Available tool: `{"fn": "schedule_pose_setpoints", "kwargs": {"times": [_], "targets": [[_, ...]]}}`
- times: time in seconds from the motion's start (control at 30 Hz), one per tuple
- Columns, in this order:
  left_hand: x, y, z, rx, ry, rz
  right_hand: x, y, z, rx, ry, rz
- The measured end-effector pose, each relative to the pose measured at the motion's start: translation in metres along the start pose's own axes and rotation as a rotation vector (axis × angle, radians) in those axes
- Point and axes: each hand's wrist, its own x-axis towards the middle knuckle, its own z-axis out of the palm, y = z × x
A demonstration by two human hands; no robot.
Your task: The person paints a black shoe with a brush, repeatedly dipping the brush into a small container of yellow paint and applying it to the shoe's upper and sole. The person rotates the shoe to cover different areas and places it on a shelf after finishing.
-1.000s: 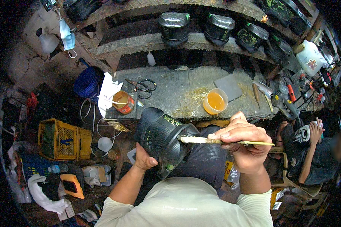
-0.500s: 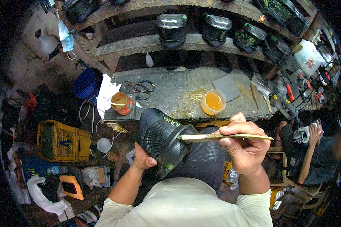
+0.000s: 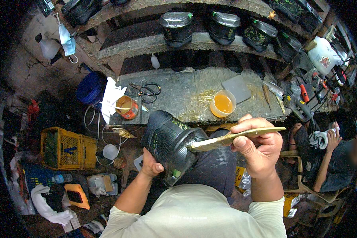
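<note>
My left hand [image 3: 150, 164] grips a black shoe upper [image 3: 160, 137] from its left side, thumb on the near surface. The upper has a mesh-like skin with yellow-green marks, and it is tilted above my lap. My right hand [image 3: 260, 146] pinches a brush with a flat, pale wooden handle [image 3: 226, 139] between thumb and fingers. The brush's left end touches the upper near its shiny black rim; the contact spot is too small to make out. Beyond my hands, a clear cup of amber liquid [image 3: 223, 104] stands on the workbench [image 3: 178, 95].
An orange-brown can [image 3: 127, 107] and black-handled scissors [image 3: 148, 92] sit on the bench's left. Several black shoe uppers [image 3: 177, 29] line the shelves behind. A yellow crate [image 3: 65, 148] stands at left. At right, a seated person [image 3: 333, 158] holds a white cloth.
The brush has turned in my right hand, showing more of its broad flat side. My right hand has shifted slightly; the shoe upper stays in my left hand nearly unmoved.
</note>
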Motion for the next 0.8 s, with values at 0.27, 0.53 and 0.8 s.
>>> {"fn": "schedule_pose_setpoints", "kwargs": {"times": [0.27,0.53,0.8], "targets": [[-0.003,-0.016,-0.011,-0.049,0.015,-0.091,-0.005,0.008,0.003,0.112,0.019,0.030],[0.000,-0.016,-0.001,-0.111,0.057,-0.154,0.000,0.026,0.011,0.046,0.027,-0.277],[0.002,-0.011,0.015,-0.079,0.110,-0.150,0.006,0.036,0.019,0.019,-0.010,-0.464]]}}
